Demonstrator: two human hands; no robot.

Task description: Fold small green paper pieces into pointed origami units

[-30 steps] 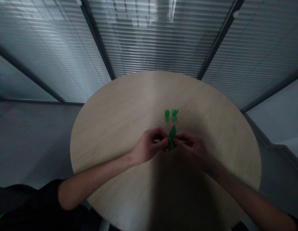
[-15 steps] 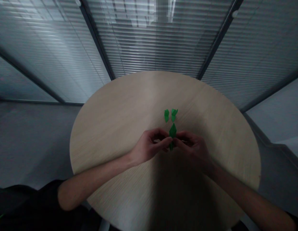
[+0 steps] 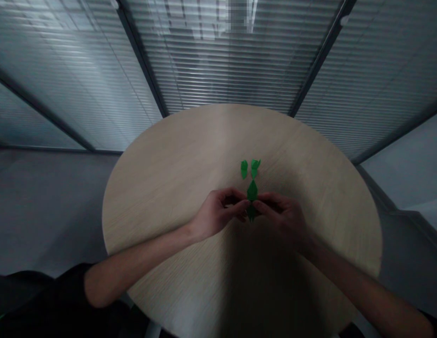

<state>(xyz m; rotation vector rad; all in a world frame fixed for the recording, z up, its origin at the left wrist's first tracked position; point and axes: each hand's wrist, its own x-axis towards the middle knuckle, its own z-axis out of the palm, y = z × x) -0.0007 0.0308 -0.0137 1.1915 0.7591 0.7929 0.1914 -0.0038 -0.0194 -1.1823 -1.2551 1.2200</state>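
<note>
A small piece of folded green paper is pinched between my two hands over the round table. My left hand grips its left side between thumb and fingers, and my right hand grips its right side the same way. The paper has pointed ends at top and bottom; its narrow middle is partly covered by my thumbs. Just beyond it lie two more folded green pieces, a slim one on the left and a wider one with a spread tip on the right.
The round wooden table carries my forearms' shadow toward the near right. Behind it stand glass panels with blinds and dark frames. Grey floor shows at the left.
The green paper in my hands has turned slightly, showing a wider face, and my thumbs sit a little farther apart. The two pieces on the table stay put.
</note>
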